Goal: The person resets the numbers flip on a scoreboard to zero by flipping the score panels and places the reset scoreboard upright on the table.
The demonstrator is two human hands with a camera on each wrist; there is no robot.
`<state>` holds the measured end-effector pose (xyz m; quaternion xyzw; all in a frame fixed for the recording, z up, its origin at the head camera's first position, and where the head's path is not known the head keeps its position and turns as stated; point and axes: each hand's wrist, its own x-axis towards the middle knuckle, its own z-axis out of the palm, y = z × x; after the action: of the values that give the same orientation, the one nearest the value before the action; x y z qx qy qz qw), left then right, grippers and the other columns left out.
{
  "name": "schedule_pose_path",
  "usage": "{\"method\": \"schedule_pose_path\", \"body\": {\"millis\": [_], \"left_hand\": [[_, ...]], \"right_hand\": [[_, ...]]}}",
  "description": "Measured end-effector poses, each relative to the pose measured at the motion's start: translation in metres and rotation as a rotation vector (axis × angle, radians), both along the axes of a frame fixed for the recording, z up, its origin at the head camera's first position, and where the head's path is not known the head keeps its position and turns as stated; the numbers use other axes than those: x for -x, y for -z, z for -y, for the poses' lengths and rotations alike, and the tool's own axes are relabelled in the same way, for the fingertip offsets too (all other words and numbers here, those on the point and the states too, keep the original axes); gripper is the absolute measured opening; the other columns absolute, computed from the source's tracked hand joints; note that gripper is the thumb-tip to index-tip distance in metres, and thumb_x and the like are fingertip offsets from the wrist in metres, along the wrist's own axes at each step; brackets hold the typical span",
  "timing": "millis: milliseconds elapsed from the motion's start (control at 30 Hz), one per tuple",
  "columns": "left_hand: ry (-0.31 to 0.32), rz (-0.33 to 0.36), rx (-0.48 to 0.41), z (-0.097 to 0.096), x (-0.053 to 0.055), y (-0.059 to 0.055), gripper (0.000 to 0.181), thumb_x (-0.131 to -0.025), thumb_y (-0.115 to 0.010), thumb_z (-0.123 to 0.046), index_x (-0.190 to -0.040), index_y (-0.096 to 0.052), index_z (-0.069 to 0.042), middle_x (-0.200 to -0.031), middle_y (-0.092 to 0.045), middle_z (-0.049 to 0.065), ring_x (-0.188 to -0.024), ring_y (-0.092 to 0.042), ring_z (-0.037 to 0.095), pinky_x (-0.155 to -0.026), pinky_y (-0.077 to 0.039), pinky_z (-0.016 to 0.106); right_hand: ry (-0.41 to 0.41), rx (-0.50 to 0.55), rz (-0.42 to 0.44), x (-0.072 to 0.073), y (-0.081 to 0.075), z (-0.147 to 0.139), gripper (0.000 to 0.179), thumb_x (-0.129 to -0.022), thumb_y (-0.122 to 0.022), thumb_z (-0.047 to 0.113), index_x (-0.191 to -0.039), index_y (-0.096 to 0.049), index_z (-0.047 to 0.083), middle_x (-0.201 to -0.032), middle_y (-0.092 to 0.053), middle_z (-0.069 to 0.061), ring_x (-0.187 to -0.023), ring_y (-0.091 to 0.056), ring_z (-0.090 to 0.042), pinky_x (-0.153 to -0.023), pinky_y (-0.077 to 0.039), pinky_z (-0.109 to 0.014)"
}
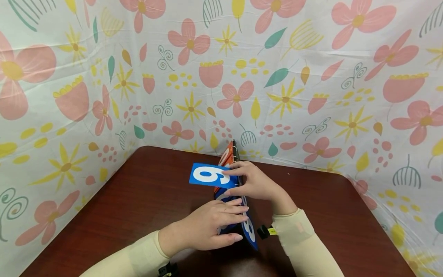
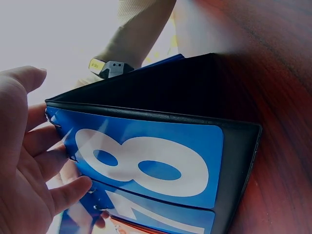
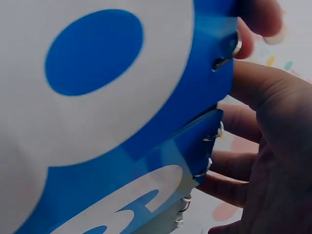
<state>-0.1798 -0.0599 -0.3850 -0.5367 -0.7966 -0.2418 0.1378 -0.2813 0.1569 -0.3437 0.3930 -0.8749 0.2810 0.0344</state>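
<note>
A flip scoreboard (image 1: 250,227) stands tent-like, with a black cover and number cards on metal rings along its ridge. One blue number card (image 1: 204,174) with a white 6 or 9 sticks out leftward from the ridge. My right hand (image 1: 257,184) lies over that card's ring end, fingers extended across it and thumb near its lower edge. In the left wrist view, blue cards with an 8 (image 2: 146,161) and a 7 (image 2: 151,212) face the camera. My left hand (image 1: 211,221) reaches over the ridge, its extended fingertips at the ring edge and its thumb apart.
The scoreboard stands on a dark red-brown table (image 1: 155,184). Flower-patterned cloth (image 1: 187,77) hangs behind and beside the table. An orange-red card (image 1: 226,154) shows at the scoreboard's far end. A black strap piece with a yellow label (image 1: 266,231) sits by the right wrist.
</note>
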Motion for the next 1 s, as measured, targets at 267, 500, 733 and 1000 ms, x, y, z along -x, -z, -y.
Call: {"method": "schedule_pose_path", "body": {"millis": [267,500,733,1000], "left_hand": [[-0.012,-0.036,0.01,0.0,-0.001,0.0,0.044,-0.105,-0.055,-0.043,-0.141,-0.065,-0.018,-0.152,-0.058,-0.004,-0.152,-0.038,0.01,-0.123,-0.038,0.04],[-0.002,-0.096,0.0,0.0,0.0,0.0,0.044,-0.105,-0.056,-0.042,-0.14,-0.065,-0.016,-0.151,-0.058,-0.002,-0.151,-0.041,0.014,-0.119,-0.044,0.046],[0.002,-0.06,-0.007,0.001,0.001,0.001,0.044,-0.106,-0.055,-0.042,-0.14,-0.065,-0.017,-0.152,-0.057,-0.003,-0.152,-0.04,0.012,-0.119,-0.043,0.042],[0.004,-0.095,-0.017,0.0,0.001,0.001,0.043,-0.105,-0.056,-0.041,-0.14,-0.065,-0.017,-0.151,-0.058,-0.002,-0.151,-0.042,0.014,-0.119,-0.044,0.041]], "right_hand": [[-0.015,-0.093,-0.058,0.0,0.002,0.002,0.045,-0.084,-0.081,0.048,-0.122,-0.078,0.025,-0.136,-0.065,-0.002,-0.134,-0.048,-0.026,-0.11,-0.04,-0.058],[-0.051,-0.061,-0.009,0.003,0.001,-0.003,0.038,-0.092,-0.075,0.044,-0.119,-0.079,0.018,-0.138,-0.064,-0.008,-0.139,-0.048,-0.029,-0.114,-0.039,-0.061],[-0.021,0.28,0.115,0.02,0.01,-0.022,0.019,-0.091,-0.079,0.02,-0.108,-0.074,0.012,-0.111,-0.074,-0.007,-0.103,-0.07,-0.021,-0.093,-0.058,-0.039],[-0.043,0.329,0.3,0.052,0.047,-0.034,0.032,-0.092,-0.077,0.022,-0.113,-0.06,0.004,-0.101,-0.064,-0.013,-0.087,-0.062,-0.018,-0.076,-0.055,-0.028]]}}
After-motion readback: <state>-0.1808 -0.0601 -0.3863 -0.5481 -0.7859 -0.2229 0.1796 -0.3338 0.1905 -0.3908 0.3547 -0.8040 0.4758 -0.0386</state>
